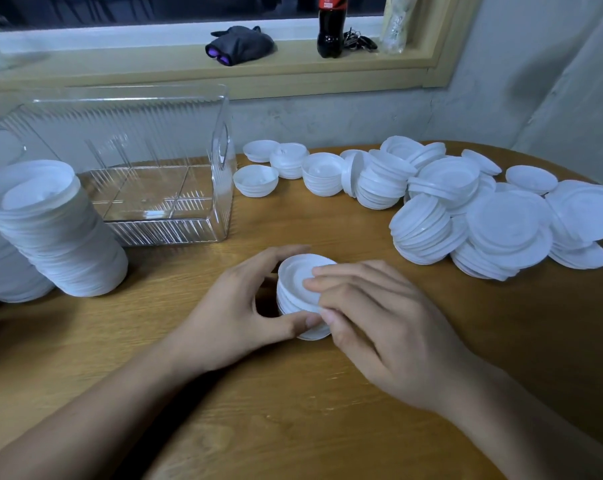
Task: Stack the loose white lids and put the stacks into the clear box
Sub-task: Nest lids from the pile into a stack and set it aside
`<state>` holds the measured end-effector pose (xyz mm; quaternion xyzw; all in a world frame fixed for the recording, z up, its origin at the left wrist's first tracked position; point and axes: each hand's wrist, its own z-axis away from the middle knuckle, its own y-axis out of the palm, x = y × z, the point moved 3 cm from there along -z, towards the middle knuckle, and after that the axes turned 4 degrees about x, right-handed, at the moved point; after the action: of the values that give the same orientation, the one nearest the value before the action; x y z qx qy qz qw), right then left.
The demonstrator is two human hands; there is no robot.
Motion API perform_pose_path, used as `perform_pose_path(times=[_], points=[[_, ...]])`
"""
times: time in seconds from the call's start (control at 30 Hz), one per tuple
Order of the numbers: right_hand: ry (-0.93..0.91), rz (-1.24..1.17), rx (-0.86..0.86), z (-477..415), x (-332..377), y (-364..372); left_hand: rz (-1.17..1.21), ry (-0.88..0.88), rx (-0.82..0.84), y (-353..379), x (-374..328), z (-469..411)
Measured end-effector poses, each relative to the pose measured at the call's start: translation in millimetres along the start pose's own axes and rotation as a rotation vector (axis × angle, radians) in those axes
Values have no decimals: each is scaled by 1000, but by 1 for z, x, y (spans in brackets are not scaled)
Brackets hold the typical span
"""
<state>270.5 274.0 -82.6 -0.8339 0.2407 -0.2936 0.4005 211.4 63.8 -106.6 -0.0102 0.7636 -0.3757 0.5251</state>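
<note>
Surface: a brown wood-grain table [293,410] with a rounded far-right edge, set against a grey wall below a yellow-framed window sill [137,69].
Sill: a dark cola bottle with a red label [330,29], a black cloth bundle [241,45] and a crumpled clear plastic bottle [395,29].
Box: a clear ribbed plastic box [168,232], open-topped with thin dividers inside, stands at the table's far-left part.
Finished stacks: tall leaning stacks of white lids [50,230] stand at the left edge, just beside the box's front-left corner.
Loose lids: a heap of white round plastic lids [466,209] spreads along the far-right edge, with short piles reaching to the box's right wall.
Held stack: a small stack of white lids [300,282] sits on the table's middle, nearer than the box.
Left hand [244,306]: fingers curl round the stack's far-left side, and the thumb grips its near rim.
Right hand [379,323]: fingers lie across the stack's top, and the thumb pinches the near rim.
Open room: bare wood lies between the held stack and the box's front wall, and a strip separates the stack from the heap.
</note>
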Motion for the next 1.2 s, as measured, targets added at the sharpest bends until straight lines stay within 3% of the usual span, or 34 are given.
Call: perform_pose_path(times=[0.23, 0.37, 0.5, 0.83, 0.97, 1.2], points=[[28, 80, 146, 3, -7, 10, 108, -14, -8, -2, 15, -2], [55, 67, 157, 4, -10, 6, -52, 38, -20, 1, 17, -8], [120, 46, 108, 0, -23, -15, -79, 73, -14, 8, 17, -14], [375, 390, -53, 10, -95, -86, 29, 110, -32, 5, 4, -29], [433, 431, -73, 29, -101, -91, 201, -40, -79, 0, 5, -60], [467, 493, -35, 51, -105, -83, 147, -144, 153, 12, -2, -139]])
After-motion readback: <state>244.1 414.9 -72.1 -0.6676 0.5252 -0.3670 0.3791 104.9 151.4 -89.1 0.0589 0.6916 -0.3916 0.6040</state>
